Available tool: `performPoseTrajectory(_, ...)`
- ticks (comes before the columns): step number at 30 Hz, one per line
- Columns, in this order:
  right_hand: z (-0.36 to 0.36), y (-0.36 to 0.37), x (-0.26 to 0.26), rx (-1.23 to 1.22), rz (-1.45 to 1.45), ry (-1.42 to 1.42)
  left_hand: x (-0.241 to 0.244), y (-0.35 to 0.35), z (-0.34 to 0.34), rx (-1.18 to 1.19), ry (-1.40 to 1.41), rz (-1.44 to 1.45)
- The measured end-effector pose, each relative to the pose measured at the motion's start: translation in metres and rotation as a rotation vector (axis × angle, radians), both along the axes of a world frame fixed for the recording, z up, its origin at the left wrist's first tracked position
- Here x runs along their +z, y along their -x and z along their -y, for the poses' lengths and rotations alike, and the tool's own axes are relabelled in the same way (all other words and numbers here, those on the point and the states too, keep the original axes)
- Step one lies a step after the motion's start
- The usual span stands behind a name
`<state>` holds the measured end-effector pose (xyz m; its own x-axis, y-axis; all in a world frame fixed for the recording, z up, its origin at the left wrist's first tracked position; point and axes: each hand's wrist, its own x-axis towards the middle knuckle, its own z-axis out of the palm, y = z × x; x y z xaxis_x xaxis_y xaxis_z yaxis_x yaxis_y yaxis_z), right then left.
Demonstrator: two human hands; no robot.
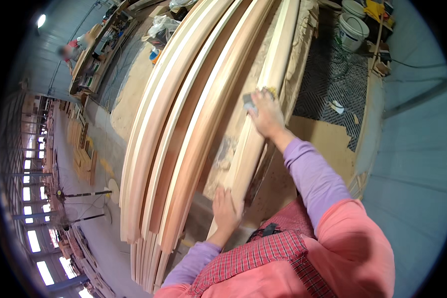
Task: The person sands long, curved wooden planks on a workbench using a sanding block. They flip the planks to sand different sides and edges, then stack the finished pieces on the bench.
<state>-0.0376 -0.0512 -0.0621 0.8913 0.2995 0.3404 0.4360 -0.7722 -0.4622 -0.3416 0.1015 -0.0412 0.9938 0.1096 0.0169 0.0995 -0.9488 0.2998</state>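
A long, pale wooden rail (248, 149) lies along the near edge of a workbench. My right hand (264, 111) is closed around a grey sanding block (249, 100) on the rail's upper face, with something yellow showing beyond the fingers. Nearer my body, my left hand (225, 208) rests on the same rail, fingers together and laid over its surface; nothing else shows in it. To the left of this rail lie several more moulded wooden rails (195, 149), side by side, some pale and some reddish.
Brown paper (301, 48) covers the bench's right edge. White buckets (352, 33) and a hose stand on dark matting at upper right. A crumpled plastic bag (164, 24) is beyond the rails. Standing fans (61, 195) are at left. Another person (72, 50) works at a far bench.
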Motion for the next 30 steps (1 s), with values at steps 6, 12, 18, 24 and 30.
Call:
performPoseTrajectory(6,0.080,-0.241,-0.029,-0.036,-0.056,-0.112,0.009,0.012,0.008,0.039,-0.053,-0.138)
performPoseTrajectory(12,0.133,-0.385,-0.025,-0.123,0.010,-0.134,0.025,-0.025,0.016,0.109,-0.143,-0.326)
performPoseTrajectory(18,0.077,-0.238,-0.019,0.089,-0.248,0.001,0.003,-0.356,0.094,-0.056,-0.012,-0.016)
performPoseTrajectory(24,0.106,-0.306,-0.002,0.027,-0.017,-0.146,0.016,-0.422,0.139,-0.029,-0.111,-0.024)
performPoseTrajectory(30,0.134,-0.448,0.004,-0.027,0.116,-0.073,0.016,-0.425,0.136,-0.022,-0.071,-0.102)
